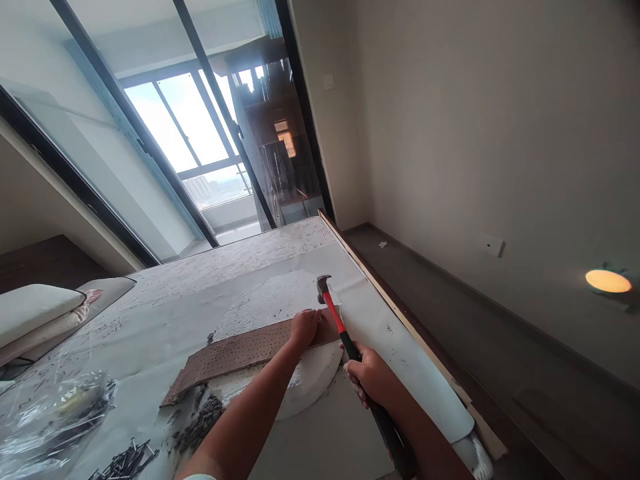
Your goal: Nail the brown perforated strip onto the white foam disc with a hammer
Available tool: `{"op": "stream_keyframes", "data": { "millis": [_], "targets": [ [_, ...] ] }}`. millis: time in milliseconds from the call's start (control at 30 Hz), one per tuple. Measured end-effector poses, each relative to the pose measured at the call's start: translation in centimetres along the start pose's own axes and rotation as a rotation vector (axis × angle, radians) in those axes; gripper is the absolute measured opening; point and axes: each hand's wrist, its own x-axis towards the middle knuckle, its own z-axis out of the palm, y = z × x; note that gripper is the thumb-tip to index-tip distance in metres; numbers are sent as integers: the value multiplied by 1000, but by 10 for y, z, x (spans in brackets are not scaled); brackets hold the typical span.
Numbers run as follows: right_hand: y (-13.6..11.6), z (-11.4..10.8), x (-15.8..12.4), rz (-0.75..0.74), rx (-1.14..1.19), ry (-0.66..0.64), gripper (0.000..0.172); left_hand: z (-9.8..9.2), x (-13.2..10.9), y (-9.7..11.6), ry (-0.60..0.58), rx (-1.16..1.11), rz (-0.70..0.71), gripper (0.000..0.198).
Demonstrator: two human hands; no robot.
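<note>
My right hand [367, 373] is wrapped around the black grip of a claw hammer [334, 309] with a red neck. The hammer's metal head is raised over the right end of a brown board [240, 345] dotted with small dark holes. On that same end rests my left hand [304, 327], its fingers curled together near the hammer head. Whatever is between those fingers is too small or hidden to make out. Beneath the board lies a rounded white foam-like slab [273, 297], partly covered by the board and my left forearm.
Dark loose nails [127, 461] lie at the lower left, beside a clear plastic bag [65, 417] with more inside. Grey crumbly material [203, 420] is heaped near the board. A wooden edge [400, 310] borders the white-covered surface on the right. Folded bedding [40, 310] sits at left.
</note>
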Motion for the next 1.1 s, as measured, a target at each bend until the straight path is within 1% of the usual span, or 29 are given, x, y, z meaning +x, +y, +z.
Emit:
{"op": "stream_keyframes", "data": {
  "millis": [133, 267, 433, 533, 633, 733, 900, 1033, 1100],
  "targets": [
    [1, 3, -2, 11, -32, 15, 56, 5, -2, 0, 6, 8, 4, 44],
    [-1, 4, -8, 31, -90, 21, 57, 5, -3, 2, -4, 15, -20, 43],
    [-14, 7, -26, -13, -193, -9, 51, 3, -6, 5, -5, 0, -52, 43],
    [-20, 12, -35, -22, -236, 14, 47, 2, -8, 6, -1, -28, -53, 44],
    [-18, 18, -35, 1, -268, 42, 44, 1, -11, 7, -11, -25, -55, 43],
    [-15, 22, -34, 29, -284, 28, 45, 0, -12, 8, -28, -9, -71, 42],
    [-13, 23, -36, -31, -283, 68, 44, 4, -12, 6, -16, 15, -28, 44],
    [-15, 26, -35, 60, -341, 58, 45, 6, -12, 4, -19, 7, -40, 44],
    [-17, 28, -37, 58, -366, 77, 43, 6, -12, 3, -21, 0, -40, 44]
  ]
}}
